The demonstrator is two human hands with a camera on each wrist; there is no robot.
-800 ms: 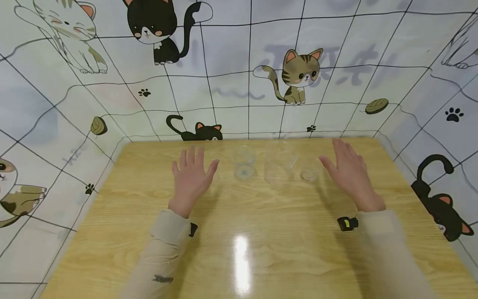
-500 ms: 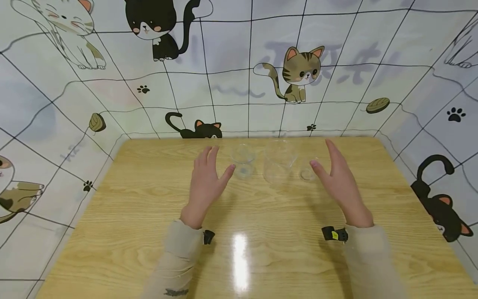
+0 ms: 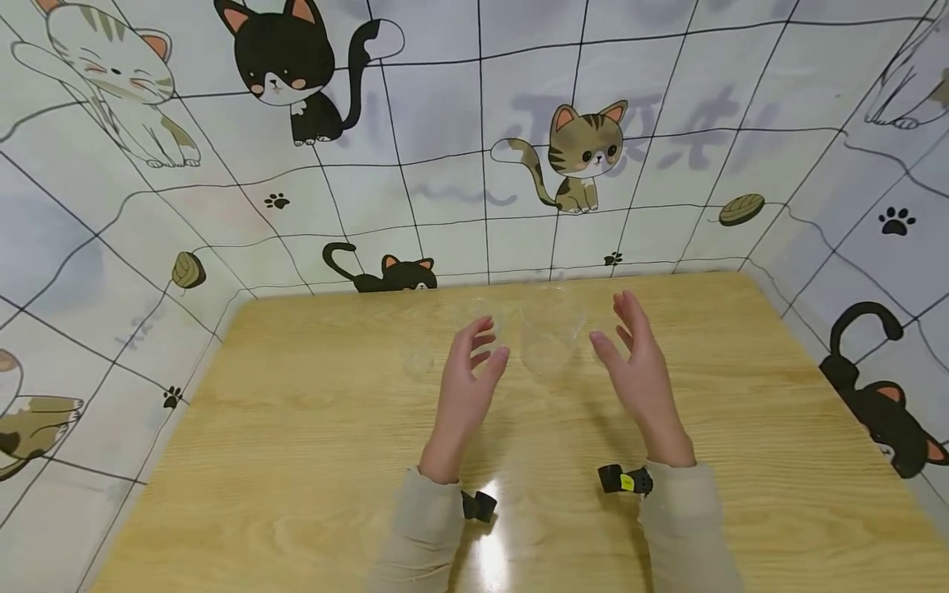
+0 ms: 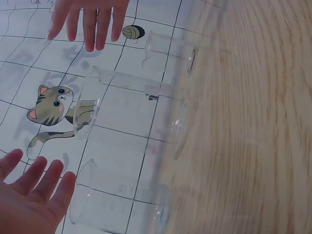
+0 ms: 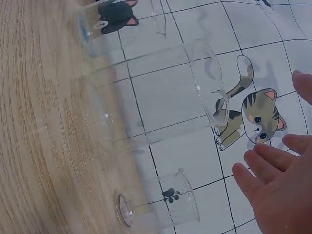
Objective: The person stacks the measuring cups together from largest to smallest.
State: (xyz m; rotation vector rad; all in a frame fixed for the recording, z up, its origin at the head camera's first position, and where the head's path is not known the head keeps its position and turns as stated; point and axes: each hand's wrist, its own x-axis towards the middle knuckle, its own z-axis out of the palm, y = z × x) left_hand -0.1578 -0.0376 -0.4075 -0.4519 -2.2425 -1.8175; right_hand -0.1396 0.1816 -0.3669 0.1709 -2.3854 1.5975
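Observation:
Three clear glass beakers stand in a row near the far edge of the wooden table [image 3: 296,461]. The large beaker [image 3: 550,339] [image 4: 131,112] [image 5: 161,92] is in the middle. A medium beaker [image 3: 491,317] [image 4: 117,204] stands to its left and a small beaker [image 4: 170,48] [image 5: 161,207] to its right. My left hand [image 3: 474,362] [image 4: 29,195] hovers with fingers straight, just in front of the medium beaker. My right hand [image 3: 630,354] [image 5: 278,190] is held flat on edge, partly hiding the small beaker. The palms face each other across the large beaker. Neither hand holds anything.
Cat-patterned walls [image 3: 474,165] close in the table at the back and on both sides. A black strap [image 3: 623,480] sits at each wrist. Bare tabletop lies in front of the hands and to either side.
Both hands have moved inward from wide apart and turned on edge, and now flank the large beaker. The beakers have not moved.

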